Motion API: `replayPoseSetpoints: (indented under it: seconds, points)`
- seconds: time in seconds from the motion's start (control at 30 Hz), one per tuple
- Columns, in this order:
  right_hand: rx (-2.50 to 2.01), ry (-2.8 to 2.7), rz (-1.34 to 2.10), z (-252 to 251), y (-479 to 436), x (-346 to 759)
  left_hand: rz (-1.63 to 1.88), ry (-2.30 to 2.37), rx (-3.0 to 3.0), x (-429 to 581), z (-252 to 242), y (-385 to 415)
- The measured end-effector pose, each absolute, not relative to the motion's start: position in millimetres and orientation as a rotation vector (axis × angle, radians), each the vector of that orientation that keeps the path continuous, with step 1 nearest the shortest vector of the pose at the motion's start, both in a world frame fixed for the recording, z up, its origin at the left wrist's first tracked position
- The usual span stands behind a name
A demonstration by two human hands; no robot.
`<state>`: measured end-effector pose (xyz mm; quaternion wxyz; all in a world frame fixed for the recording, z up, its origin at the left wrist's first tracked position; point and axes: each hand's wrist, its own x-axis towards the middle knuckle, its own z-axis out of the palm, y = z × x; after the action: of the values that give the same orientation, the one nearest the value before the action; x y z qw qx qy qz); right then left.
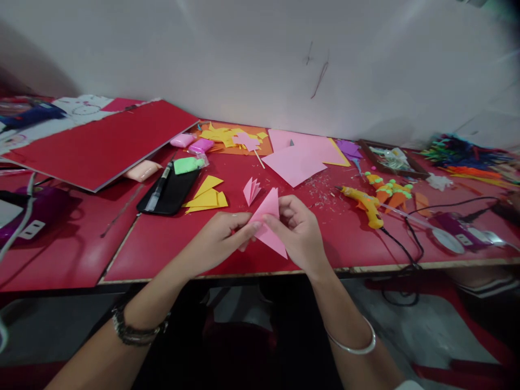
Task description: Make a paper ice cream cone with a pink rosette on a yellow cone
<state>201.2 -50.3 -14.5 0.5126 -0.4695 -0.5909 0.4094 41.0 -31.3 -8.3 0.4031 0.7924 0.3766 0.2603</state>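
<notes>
Just above the near edge of the red tabletop (349, 244), a folded sheet of smooth pink paper (270, 206) is held between two bare hands, its upper tip pointing to 12 o'clock and its lower corner to 5. The left hand (219, 235) comes in at 8 o'clock, its thumb and fingers pinching the paper's left edge. The right hand (298, 233) lies at 4 o'clock, its thumb pressed flat on the front, its other fingers curled behind and beside the right edge.

With the folded paper as the dial's centre, a small pleated pink paper fan (252, 191) lies near it at 11 o'clock. Overlapping yellow paper pieces (207, 199) sit at 10, and beyond them is a flat black phone-like slab (179, 197) bearing a slim pen-like tool (160, 187) and a bright green soft packet (189, 165). Farther off at 11, yellow paper scraps (221, 134) lie on an orange sheet (266, 147). Large flat pink paper sheets (298, 162) overlap at 1 o'clock. Near 3 o'clock rests a yellow glue gun (363, 203) with a black cord, nozzle towards 10; just beyond it are small orange-and-green craft pieces (388, 189).
</notes>
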Motion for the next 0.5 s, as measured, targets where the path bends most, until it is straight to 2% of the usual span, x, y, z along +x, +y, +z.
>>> replayPoseSetpoints:
  seconds: [0.37,0.5]
  points:
    - [-1.108,-1.455,0.969,-16.5,-52.0,199.1,0.702,0.965,1.798,42.0,-9.3,-27.0]
    - [-1.102,-1.578,0.804,-14.2,-52.0,200.1,0.733,0.979,1.758,41.3,-7.5,-26.4]
